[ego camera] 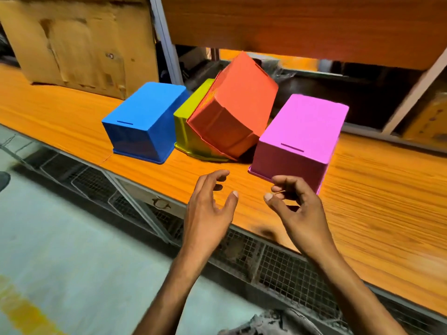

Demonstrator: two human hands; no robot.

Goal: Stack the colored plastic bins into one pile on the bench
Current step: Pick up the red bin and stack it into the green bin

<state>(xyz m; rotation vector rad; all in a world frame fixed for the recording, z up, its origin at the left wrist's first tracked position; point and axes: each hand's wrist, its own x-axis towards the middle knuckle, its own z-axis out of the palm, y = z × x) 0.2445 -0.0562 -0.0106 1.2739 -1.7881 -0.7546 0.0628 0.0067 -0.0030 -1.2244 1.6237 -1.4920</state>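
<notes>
Head view: blue bin (145, 117), yellow bin (191, 122), orange bin (234, 105) tilted upon it, and pink bin (302, 131) are seen upturned on the table (60, 117). Left hand (208, 206) and right hand (295, 206) are held empty, fingers loosely curled. Stacking is judged barely begun; the nearby pink bin probably needs gripping next.

light: bright, warm, saturated | blur: motion smear throughout | edges: wide-angle bending | shadows: soft

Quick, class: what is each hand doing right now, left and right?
Left hand: open, fingers loosely spread, holding nothing.
Right hand: open, fingers loosely curled, holding nothing, just in front of the pink bin.
</notes>
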